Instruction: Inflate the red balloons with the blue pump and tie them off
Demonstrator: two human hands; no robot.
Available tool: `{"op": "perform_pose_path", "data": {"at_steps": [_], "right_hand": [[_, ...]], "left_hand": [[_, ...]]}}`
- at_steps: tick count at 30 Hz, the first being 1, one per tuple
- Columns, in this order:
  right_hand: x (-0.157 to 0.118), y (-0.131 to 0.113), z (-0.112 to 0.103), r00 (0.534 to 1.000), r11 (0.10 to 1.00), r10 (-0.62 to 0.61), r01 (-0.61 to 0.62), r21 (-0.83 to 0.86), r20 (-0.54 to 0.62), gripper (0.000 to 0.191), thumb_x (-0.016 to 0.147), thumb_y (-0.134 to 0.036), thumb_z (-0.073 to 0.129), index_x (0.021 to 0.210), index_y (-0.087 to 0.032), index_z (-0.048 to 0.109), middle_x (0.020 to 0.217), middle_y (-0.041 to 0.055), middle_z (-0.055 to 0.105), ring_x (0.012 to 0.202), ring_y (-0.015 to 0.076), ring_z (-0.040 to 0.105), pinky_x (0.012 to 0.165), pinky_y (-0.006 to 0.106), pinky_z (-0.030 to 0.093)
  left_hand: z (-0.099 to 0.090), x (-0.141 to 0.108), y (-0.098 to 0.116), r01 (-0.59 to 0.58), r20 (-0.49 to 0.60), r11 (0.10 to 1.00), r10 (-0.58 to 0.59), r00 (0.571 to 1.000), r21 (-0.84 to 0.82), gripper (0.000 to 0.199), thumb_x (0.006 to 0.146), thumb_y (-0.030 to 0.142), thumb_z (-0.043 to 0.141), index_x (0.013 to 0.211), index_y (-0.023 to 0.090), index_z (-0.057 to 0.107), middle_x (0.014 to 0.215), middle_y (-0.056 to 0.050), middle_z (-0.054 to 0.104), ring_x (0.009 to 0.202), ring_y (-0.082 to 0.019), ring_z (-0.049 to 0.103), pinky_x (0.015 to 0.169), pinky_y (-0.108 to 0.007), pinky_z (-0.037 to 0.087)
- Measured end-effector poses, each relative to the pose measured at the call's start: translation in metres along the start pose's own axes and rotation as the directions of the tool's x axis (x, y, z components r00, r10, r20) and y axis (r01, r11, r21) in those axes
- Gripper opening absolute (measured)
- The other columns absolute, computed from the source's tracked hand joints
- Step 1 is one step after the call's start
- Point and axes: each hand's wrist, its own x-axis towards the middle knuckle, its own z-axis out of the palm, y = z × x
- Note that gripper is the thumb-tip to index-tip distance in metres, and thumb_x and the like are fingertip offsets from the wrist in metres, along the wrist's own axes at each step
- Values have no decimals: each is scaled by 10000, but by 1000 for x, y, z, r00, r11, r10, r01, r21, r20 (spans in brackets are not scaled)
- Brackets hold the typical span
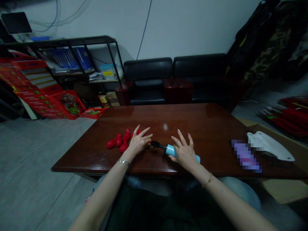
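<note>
Several glossy red objects lie on the brown wooden table, left of centre. My left hand hovers or rests at their right side, its fingers spread. Between my hands lies a light blue cylinder with a black stem and a black head pointing left. My right hand is over the blue cylinder with its fingers apart, covering its middle; whether the palm touches it I cannot tell. Small brownish round items sit just right of my left hand, partly hidden.
A blurred purple item and a white curved object lie at the table's right, by an open cardboard box. Black sofas stand behind the table. Red boxes and a shelf are at the left.
</note>
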Motion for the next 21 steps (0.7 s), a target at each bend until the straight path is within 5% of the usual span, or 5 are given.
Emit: {"op": "perform_pose_path", "data": {"at_steps": [9, 21], "right_hand": [[-25, 38, -2, 1000, 998, -30, 30, -57, 9, 296, 720, -464, 718, 892, -223, 723, 1457, 48, 522, 1489, 353, 187, 1190, 649, 0], [-12, 26, -1, 997, 999, -45, 45, -14, -56, 202, 753, -384, 675, 855, -212, 706, 1506, 27, 462, 1494, 345, 174, 1192, 640, -35]], "left_hand": [[-10, -19, -22, 79, 66, 997, -80, 995, 17, 53, 871, 283, 671, 895, 285, 718, 1237, 13, 694, 1403, -311, 413, 1174, -689, 17], [-6, -13, -5, 78, 53, 997, -79, 995, 15, 128, 879, 200, 626, 805, 248, 719, 1335, -6, 633, 1433, -304, 364, 1170, -693, -43]]}}
